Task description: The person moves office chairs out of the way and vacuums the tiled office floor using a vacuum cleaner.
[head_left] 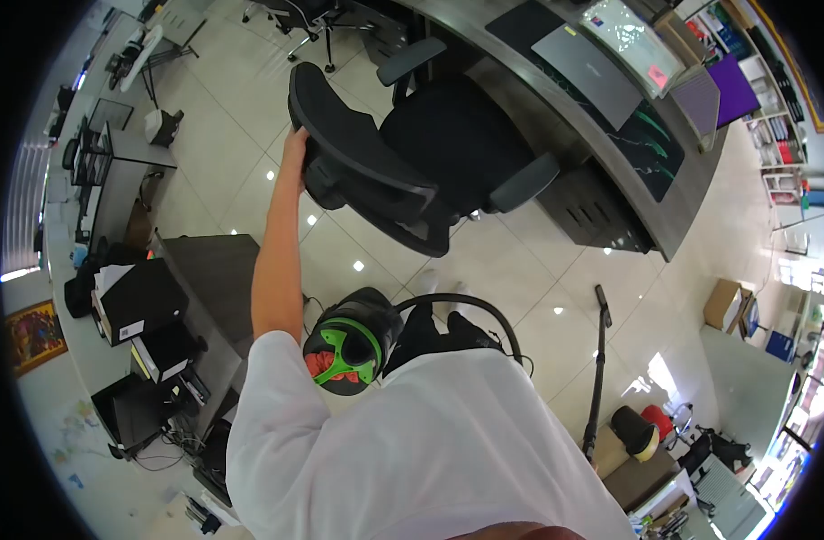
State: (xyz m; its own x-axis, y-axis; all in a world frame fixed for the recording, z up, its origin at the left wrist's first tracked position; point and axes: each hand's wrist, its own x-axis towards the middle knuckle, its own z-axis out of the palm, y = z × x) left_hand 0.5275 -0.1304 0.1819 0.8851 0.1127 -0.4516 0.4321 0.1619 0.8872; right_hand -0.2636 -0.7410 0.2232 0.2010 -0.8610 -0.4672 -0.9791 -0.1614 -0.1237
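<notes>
My left arm reaches forward, and my left hand grips the outer side of the backrest of a black office chair. The chair's seat faces a dark curved desk. By my left hip stands a canister vacuum cleaner, black with a bright green frame and a red-orange part. Its black hose curves across in front of my legs. On my right, the vacuum wand slants down to a floor head. Only a sliver of my right hand shows at the wand's upper end; my shirt hides the rest.
The curved desk carries a closed laptop and papers. To my left is another desk with black file boxes and loose cables. A black bin and a cardboard box stand right. Glossy tiles cover the floor.
</notes>
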